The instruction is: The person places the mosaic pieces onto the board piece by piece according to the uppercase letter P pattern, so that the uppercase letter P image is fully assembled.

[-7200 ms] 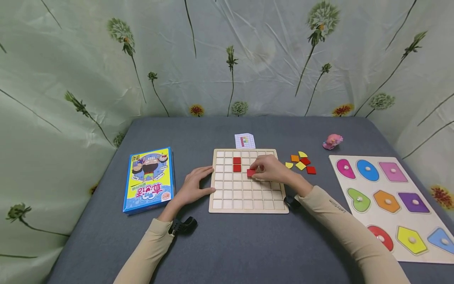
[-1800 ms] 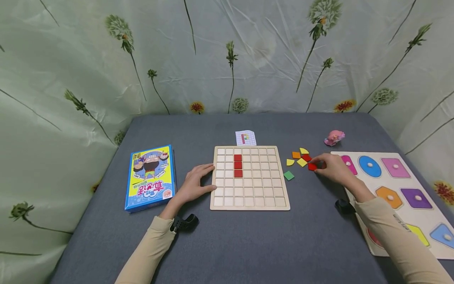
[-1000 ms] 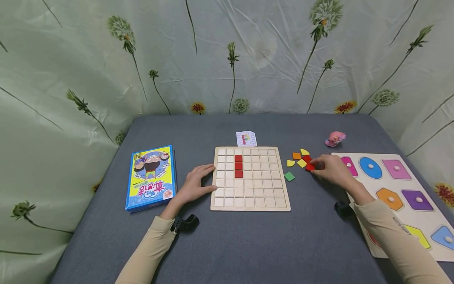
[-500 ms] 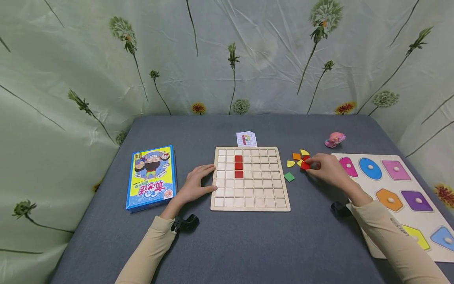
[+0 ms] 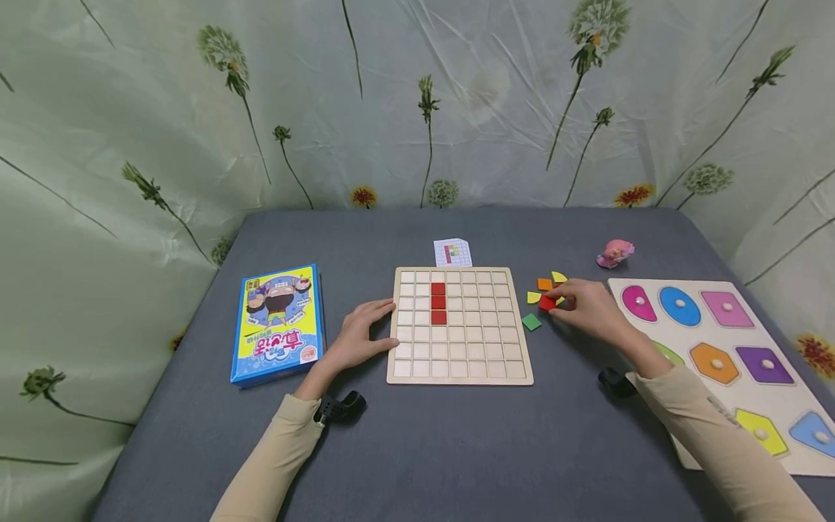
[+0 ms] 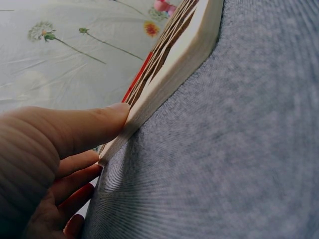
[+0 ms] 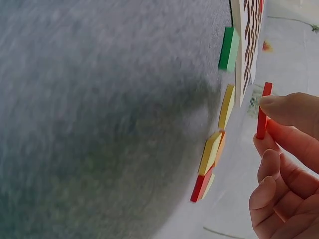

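The right hand [image 5: 587,308] has its grip pinched on a red square tile [image 5: 546,303], lifted just clear of the counter [image 5: 457,449] between the loose tile pile [image 5: 546,286] and the wooden grid board [image 5: 459,326]. The left hand [image 5: 359,337] rests, fingers straight, against the board's left edge.

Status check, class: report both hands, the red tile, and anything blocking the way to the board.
Right hand pinches red tile, lifted off cloth. Left hand steadies board edge. Green tile lies between.
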The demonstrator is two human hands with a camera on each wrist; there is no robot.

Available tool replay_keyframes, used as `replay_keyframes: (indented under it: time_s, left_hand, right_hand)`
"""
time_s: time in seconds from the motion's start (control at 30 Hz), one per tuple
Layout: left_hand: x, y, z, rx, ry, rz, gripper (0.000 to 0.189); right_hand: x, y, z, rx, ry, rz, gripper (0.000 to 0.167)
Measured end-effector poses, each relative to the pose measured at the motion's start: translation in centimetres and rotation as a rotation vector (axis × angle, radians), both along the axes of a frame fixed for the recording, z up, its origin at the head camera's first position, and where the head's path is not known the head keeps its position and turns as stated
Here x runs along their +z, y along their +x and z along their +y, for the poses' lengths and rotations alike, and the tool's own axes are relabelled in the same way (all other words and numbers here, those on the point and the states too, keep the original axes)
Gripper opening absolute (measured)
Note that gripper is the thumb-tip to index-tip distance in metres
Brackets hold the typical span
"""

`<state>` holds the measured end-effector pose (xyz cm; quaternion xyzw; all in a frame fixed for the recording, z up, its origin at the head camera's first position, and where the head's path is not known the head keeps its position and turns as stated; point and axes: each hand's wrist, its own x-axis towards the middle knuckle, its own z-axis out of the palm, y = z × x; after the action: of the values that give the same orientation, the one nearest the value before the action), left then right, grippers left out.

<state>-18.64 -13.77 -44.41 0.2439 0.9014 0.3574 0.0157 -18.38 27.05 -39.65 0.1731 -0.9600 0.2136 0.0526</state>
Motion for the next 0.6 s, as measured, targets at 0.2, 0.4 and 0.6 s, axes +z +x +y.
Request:
replay_keyframes:
  time_s: [0.2,0.4,0.6]
  left_hand:
    - [0.0,0.1,-0.3,0.005,-0.014,0.007,0.066]
    - [-0.1,0.0,0.0,0.005,-0.014,-0.014,0.067]
    - [0.0,-0.1,0.0,0.009,-0.01,-0.015,0.067]
  right_hand:
    - [0.1,0.3,-1.4,0.025,-0.008,-0.019,0.025]
    - [0.4,0.4,-2.5,0.049,-0.024,-0.006,0.026]
    - [0.4,0.2,-3.4,0.083,-0.032,0.0,0.024]
